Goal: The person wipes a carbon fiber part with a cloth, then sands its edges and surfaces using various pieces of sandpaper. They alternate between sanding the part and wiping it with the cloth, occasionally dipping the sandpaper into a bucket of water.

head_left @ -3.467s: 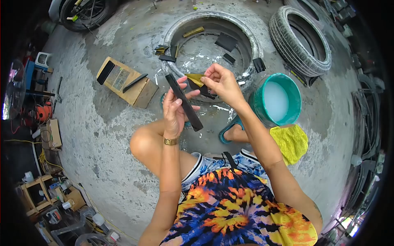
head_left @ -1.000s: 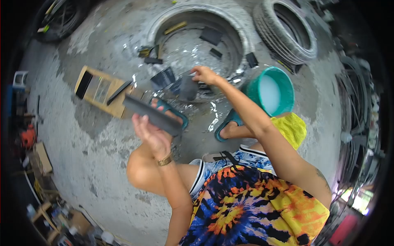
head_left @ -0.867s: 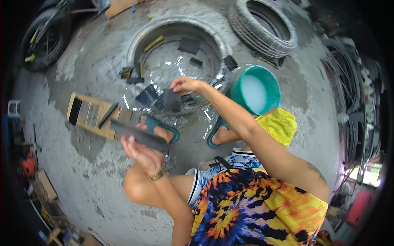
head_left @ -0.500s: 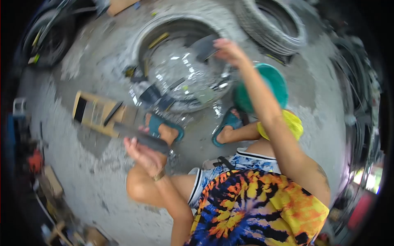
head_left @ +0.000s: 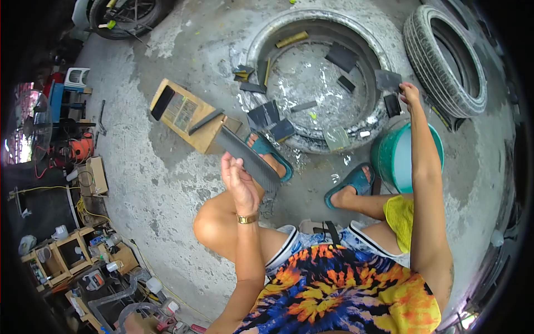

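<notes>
My left hand is closed on a long dark panel with a carbon-weave look, held tilted over my left foot. My right hand reaches far forward and pinches a dark grey sheet, apparently sandpaper, at the right rim of a tyre. That tyre lies flat with water inside. More dark sheets rest on its near rim, and others lie within it. A small black block sits just below the sheet in my right hand.
A green bucket with cloudy water stands beside my right foot. Left of the tyre is a wooden box with dark strips on it. Another tyre leans at right. A yellow cloth hangs on my right leg; cluttered wooden shelving stands at left.
The view has swung left, so things sit further right. My right hand with its sheet has moved from over the water to the tyre's right rim. The left hand still holds the panel.
</notes>
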{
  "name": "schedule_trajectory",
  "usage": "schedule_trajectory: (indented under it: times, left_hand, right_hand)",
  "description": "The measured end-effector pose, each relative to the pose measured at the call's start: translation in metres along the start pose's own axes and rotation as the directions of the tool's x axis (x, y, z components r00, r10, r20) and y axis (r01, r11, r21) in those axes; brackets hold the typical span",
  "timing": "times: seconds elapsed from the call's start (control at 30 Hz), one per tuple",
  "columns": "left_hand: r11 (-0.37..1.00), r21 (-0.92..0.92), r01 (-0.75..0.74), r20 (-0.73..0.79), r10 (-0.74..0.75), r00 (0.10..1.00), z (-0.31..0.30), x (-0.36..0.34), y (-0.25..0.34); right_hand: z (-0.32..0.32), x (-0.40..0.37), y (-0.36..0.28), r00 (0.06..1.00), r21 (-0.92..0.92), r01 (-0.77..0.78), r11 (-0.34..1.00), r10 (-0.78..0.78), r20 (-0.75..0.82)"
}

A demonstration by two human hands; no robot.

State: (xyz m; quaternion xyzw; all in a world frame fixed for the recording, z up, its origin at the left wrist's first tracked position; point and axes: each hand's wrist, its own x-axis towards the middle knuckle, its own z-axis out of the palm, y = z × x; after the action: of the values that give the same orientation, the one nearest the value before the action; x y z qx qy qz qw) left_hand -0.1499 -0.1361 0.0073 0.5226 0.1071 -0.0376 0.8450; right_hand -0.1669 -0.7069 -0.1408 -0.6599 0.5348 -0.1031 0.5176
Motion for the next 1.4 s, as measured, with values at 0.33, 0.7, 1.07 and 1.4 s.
schedule_trajectory:
  times: [0.33,0.7,1.07,1.4]
  left_hand:
    - [1.000,-0.009,0.014,-0.043,-0.015,0.999,-0.002,-0.003,-0.006]
    - [0.999,0.027,0.046,0.013,-0.046,0.999,-0.011,-0.001,0.003]
    - [0.994,-0.061,0.090,0.081,-0.085,0.993,-0.006,-0.008,0.006]
    - [0.992,-0.025,0.122,0.172,-0.116,0.978,0.012,-0.013,-0.010]
  right_hand:
    - [0.037,-0.058,-0.054,0.706,-0.041,0.699,0.714,-0.698,-0.122]
    - [0.182,-0.325,-0.031,0.147,-0.024,0.984,0.177,-0.730,0.668]
    - [0.216,-0.319,-0.001,0.098,-0.197,0.980,-0.035,-0.776,0.623]
    - [0.089,-0.345,0.029,0.867,0.723,-0.101,0.683,-0.295,0.401]
